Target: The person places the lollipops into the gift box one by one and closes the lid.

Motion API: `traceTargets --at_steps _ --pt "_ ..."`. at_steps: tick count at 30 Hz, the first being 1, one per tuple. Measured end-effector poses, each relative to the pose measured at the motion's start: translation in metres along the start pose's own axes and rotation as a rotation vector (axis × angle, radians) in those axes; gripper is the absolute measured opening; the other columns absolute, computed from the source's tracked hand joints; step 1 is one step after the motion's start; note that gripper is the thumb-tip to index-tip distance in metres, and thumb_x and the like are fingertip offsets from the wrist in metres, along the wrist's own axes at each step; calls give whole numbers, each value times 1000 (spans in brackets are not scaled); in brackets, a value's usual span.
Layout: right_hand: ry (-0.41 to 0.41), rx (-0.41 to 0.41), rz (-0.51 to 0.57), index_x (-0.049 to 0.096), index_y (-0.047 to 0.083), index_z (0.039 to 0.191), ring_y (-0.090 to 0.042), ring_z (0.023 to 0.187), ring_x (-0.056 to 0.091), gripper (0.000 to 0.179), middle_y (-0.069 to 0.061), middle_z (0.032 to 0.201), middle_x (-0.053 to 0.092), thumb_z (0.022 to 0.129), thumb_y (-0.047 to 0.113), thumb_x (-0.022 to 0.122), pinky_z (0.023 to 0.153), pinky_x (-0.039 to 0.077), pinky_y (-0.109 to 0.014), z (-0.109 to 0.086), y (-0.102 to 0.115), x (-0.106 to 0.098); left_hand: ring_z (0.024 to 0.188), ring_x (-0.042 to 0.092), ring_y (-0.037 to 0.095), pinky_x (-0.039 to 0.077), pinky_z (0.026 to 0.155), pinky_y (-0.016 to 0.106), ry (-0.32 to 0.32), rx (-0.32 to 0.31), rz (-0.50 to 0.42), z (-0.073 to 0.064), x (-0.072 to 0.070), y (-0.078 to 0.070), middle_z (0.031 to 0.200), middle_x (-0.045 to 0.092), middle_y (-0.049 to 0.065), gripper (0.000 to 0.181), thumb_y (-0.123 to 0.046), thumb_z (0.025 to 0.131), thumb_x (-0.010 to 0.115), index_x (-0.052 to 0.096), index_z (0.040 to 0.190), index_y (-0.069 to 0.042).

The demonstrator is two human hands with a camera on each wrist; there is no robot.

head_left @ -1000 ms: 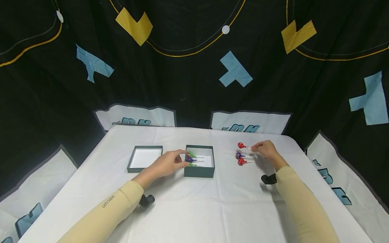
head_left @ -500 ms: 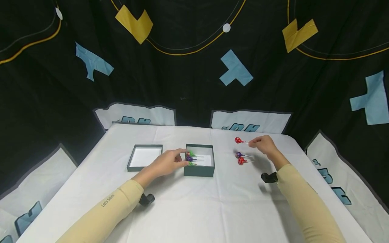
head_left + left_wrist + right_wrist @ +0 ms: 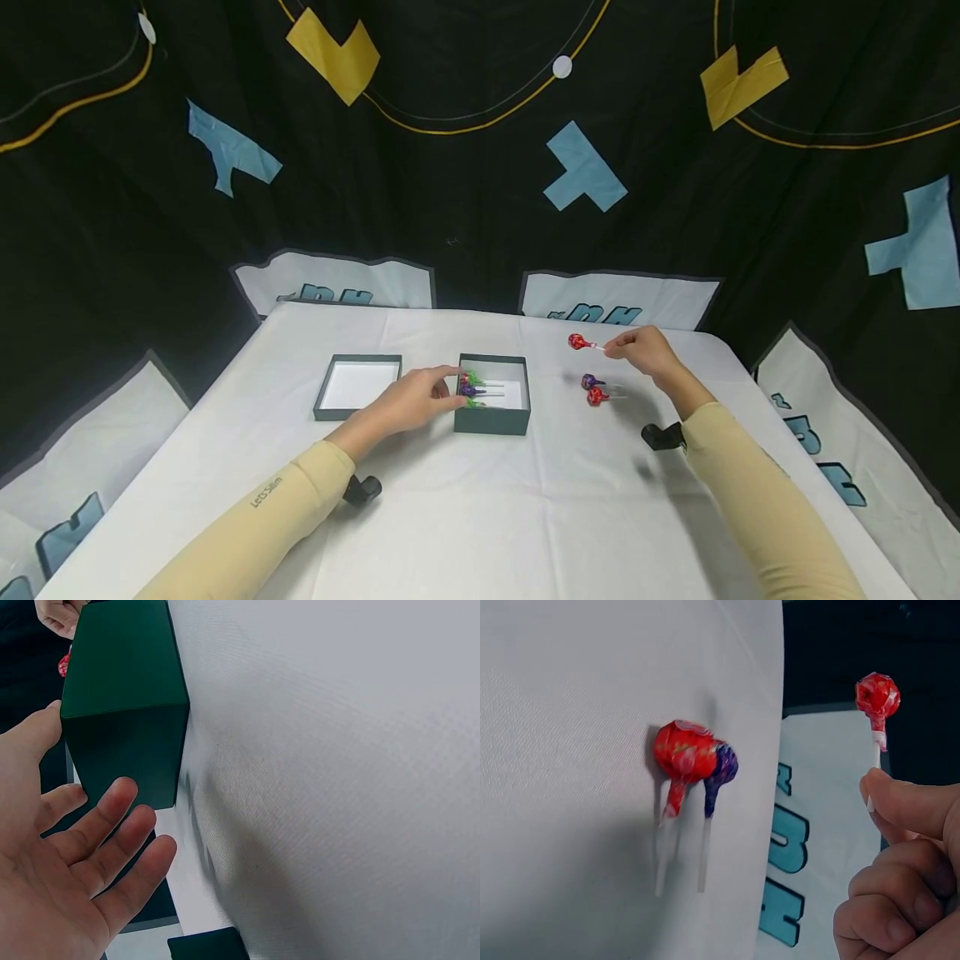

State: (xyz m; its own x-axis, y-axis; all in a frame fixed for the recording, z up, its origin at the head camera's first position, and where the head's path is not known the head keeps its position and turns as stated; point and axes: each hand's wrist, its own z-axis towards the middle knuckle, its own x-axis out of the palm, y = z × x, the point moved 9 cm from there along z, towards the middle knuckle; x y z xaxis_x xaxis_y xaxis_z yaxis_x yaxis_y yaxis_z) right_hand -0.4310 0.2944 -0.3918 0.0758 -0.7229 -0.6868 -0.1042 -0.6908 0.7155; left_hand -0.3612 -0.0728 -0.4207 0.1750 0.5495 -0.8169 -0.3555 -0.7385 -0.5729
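My right hand pinches the white stick of a red-wrapped lollipop between thumb and forefinger, head end pointing up in the right wrist view. Below it on the cloth lie a second red lollipop and a purple one, side by side with sticks the same way. My left hand is at the left side of a dark green box, thumb and forefinger touching its rim, the other fingers spread loosely. Inside the box, several lollipops with green, purple and red wrappers lie along the left side.
Left of the box lies its lid, inside facing up and partly behind my left hand. A white cloth covers the table. Behind its far edge hangs a black curtain with yellow and blue shapes.
My right hand has lifted the red lollipop off the cloth and moved it a little to the left and farther back. The left hand and the box have stayed put.
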Motion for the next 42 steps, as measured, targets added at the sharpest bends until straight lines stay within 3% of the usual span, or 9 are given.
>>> traceTargets --at_steps 15,32,42 --pt "77 -89 -74 73 3 110 -37 120 56 24 -19 122 69 99 22 66 106 38 -62 -10 38 12 78 58 12 48 69 32 4 -6 7 -1 -1 -1 90 66 -5 65 -47 94 69 51 148 -15" --pt "154 -151 -112 77 6 97 -29 108 61 12 -12 109 73 95 16 70 101 47 -52 -22 81 43 78 58 12 48 70 32 2 -8 0 0 0 -1 90 66 -5 64 -45 94 70 52 148 -15" --pt "202 -153 -125 78 4 100 -33 116 61 15 -12 110 74 93 16 73 105 44 -57 -20 97 65 79 59 13 48 71 32 4 -9 2 1 -1 -2 90 66 -5 64 -45 93 71 52 148 -17"
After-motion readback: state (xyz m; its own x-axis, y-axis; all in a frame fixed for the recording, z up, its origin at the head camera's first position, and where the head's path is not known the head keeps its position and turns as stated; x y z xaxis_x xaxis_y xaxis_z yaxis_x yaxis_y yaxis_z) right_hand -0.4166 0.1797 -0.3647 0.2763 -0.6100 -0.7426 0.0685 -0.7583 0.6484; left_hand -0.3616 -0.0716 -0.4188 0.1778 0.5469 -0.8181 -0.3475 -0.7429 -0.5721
